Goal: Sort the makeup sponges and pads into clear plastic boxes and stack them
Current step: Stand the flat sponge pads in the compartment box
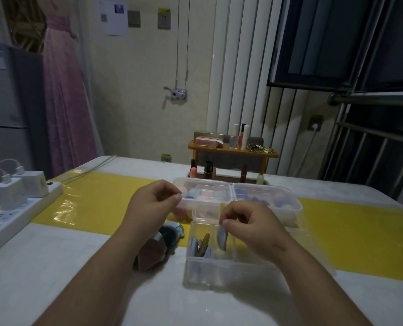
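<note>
fingers of right hand pinch blue pad, long axis hanging vertical.

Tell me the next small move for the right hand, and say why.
Probably lower the right hand and slip the blue-grey flat pad, pinched in its fingers, down into the open clear plastic box, beside the row of pads standing on edge at its left side. The pad hangs over the opening, and the space beside that row looks free.

Dim cream wall, perhaps white radiator
</note>
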A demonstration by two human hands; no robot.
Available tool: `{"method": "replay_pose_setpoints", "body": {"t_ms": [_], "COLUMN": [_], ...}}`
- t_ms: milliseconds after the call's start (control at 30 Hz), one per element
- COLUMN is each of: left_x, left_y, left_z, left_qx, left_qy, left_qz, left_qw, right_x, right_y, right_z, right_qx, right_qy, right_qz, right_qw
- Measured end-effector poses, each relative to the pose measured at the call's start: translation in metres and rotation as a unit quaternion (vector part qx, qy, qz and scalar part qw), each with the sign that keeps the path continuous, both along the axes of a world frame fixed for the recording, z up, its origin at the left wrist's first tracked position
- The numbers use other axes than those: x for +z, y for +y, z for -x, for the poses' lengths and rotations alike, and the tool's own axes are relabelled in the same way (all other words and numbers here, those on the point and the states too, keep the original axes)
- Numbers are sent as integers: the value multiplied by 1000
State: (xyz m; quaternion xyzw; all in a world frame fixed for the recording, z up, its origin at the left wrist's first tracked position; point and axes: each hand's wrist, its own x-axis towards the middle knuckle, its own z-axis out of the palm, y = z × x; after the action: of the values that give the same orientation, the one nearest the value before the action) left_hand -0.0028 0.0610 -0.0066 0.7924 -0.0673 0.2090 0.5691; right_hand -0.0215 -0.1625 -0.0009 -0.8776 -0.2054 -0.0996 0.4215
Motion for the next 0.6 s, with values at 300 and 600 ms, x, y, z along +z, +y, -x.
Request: {"method": "replay_pose_setpoints", "body": {"t_ms": [300, 600], "left_x": [-2, 0], "left_y": [2, 3], "left_z": [-3, -2], "left_qx": [3, 20], "left_qy": [0, 8], "left_qz": [6, 0], "left_qw": [1000, 1000], "right_x": [8, 11], "right_y": [5, 12], "right_z": [8, 13], "right_qx": [-12, -21], "right_qy": [31, 62], "right_qz": [99, 195], "right_qw": [994, 979]}}
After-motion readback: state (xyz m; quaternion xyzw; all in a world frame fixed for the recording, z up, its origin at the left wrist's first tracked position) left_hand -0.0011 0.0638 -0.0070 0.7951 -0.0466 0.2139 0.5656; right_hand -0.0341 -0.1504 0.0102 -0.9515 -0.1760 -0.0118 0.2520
